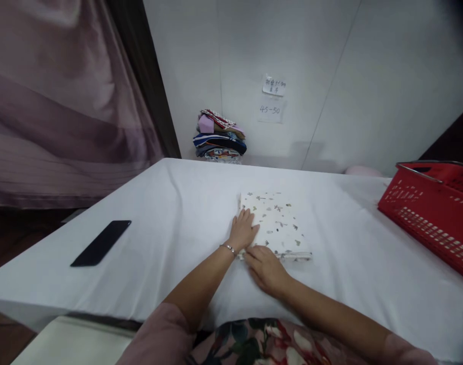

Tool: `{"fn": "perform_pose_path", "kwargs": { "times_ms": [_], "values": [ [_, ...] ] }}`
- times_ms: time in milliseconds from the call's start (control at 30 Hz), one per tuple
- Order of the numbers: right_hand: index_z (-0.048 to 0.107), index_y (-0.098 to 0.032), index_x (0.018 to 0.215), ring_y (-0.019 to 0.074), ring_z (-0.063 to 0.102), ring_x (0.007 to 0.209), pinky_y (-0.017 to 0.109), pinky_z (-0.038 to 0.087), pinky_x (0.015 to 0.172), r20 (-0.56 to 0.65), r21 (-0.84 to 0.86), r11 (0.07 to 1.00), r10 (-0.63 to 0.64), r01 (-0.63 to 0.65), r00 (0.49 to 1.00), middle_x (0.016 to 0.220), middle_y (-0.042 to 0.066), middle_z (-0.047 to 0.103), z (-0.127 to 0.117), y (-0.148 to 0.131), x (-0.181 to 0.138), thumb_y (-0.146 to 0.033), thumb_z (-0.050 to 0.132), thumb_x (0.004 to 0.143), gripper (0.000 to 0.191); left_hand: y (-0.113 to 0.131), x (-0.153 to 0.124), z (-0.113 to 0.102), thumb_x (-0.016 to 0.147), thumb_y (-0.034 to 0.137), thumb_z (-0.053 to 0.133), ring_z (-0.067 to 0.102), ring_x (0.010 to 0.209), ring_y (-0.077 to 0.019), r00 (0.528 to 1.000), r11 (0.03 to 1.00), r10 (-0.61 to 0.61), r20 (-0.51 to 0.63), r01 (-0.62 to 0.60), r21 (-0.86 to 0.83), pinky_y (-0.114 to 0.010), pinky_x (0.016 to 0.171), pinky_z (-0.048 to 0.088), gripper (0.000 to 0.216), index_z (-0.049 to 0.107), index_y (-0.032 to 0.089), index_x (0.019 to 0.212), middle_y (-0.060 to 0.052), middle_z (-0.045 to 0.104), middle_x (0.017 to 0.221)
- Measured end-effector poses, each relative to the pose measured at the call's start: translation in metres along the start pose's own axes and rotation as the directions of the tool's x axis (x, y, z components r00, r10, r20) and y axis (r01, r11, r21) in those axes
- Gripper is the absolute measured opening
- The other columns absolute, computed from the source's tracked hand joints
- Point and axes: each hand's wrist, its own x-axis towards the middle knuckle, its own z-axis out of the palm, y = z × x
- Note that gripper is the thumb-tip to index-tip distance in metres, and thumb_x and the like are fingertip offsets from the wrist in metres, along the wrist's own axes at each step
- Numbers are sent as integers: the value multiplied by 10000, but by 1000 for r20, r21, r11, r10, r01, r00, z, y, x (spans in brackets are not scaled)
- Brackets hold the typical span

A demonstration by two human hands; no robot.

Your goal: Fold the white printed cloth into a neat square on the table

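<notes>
A folded white cloth (pixel 279 223) with a small print of leaves and mushroom-like shapes lies on the white-covered table (pixel 147 284). My left hand (pixel 243 230) rests flat on its left side, fingers spread and pointing away from me. A bracelet (pixel 228 248) circles that wrist. Close by, my right hand (pixel 267 268) is at the near left corner of the cloth, its fingers curled together over the near edge. The right fingertips are partly hidden, and several fabric layers show along the near edge to the right.
A dark, flat phone-like slab (pixel 102 243) lies on the table's left part. At the right stands a red plastic basket (pixel 432 213) with a metal handle. Folded fabrics (pixel 219 136) are stacked beyond the far edge, near paper notes (pixel 271 109) on the wall. A pinkish curtain (pixel 64 101) hangs left.
</notes>
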Motion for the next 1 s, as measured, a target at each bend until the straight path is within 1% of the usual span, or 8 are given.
{"fn": "perform_pose_path", "kwargs": {
  "times_ms": [100, 167, 233, 300, 400, 500, 700, 1000],
  "values": [
    [555, -189, 1121, 207, 491, 1099, 399, 400, 927, -24, 107, 992, -67, 69, 997, 1170, 106, 576, -17, 8, -8, -124, 474, 802, 336, -6, -2, 6, 893, 419, 310, 118, 1369, -221, 1000, 1000, -7, -3, 7, -24, -451, 1081, 177, 494, 367, 180, 1321, -71, 230, 1478],
    [556, -209, 1133, 194, 501, 1113, 406, 402, 941, -108, 124, 991, -29, 43, 994, 1155, 96, 597, -31, 25, -8, -145, 453, 829, 328, -8, -3, 7, 891, 417, 316, 110, 1371, -218, 1000, 999, -5, -7, 5, -33, -436, 1079, 190, 495, 368, 176, 1321, -75, 230, 1477],
    [559, -215, 1153, 205, 488, 1146, 429, 397, 953, -207, 90, 993, 88, -70, 974, 1175, 104, 593, -44, 51, -5, -213, 440, 861, 315, -8, -3, 7, 891, 419, 319, 104, 1372, -216, 1000, 999, 0, -4, 0, -43, -422, 1077, 203, 500, 369, 171, 1322, -80, 230, 1477],
    [561, -204, 1176, 227, 439, 1208, 449, 365, 983, -210, 36, 970, 243, -241, 947, 1232, 114, 560, -51, 81, -1, -301, 433, 876, 340, -8, -3, 8, 893, 425, 317, 104, 1372, -217, 1000, 999, 7, -6, -8, -51, -416, 1075, 211, 507, 365, 167, 1327, -81, 231, 1477],
    [487, -167, 1273, 290, 275, 1316, 508, 284, 1017, -8, -106, 866, 490, -488, 872, 1393, 143, 388, -49, 122, -2, -424, 436, 858, 490, -8, -3, 9, 893, 421, 319, 117, 1370, -216, 1000, 998, 3, -11, -4, -56, -410, 1074, 221, 503, 362, 175, 1330, -71, 232, 1477],
    [433, -169, 1317, 291, 221, 1338, 494, 277, 1017, 125, -154, 794, 606, -588, 785, 1440, 139, 304, -41, 142, -8, -483, 370, 872, 548, -7, -5, 9, 888, 423, 325, 110, 1371, -226, 1000, 998, -23, -20, 22, -56, -419, 1074, 221, 503, 368, 184, 1328, -62, 224, 1481],
    [409, -186, 1325, 305, 183, 1346, 538, 208, 1022, 110, -225, 811, 573, -541, 812, 1451, 142, 280, -36, 142, 12, -505, 329, 884, 551, -2, -8, 5, 884, 435, 306, 48, 1378, -251, 997, 996, -78, 1, 78, -40, -467, 1080, 183, 509, 359, 219, 1342, -41, 171, 1497],
    [303, -140, 1389, 261, 105, 1367, 478, 110, 1067, 248, -103, 937, 348, -332, 904, 1484, 120, 200, -12, 129, 125, -445, 271, 911, 567, -1, -10, 5, 876, 428, 317, 96, 1366, -280, 997, 997, -63, -36, 61, -39, -482, 1053, 231, 539, 280, 251, 1384, -29, 211, 1485]
  ]
}}
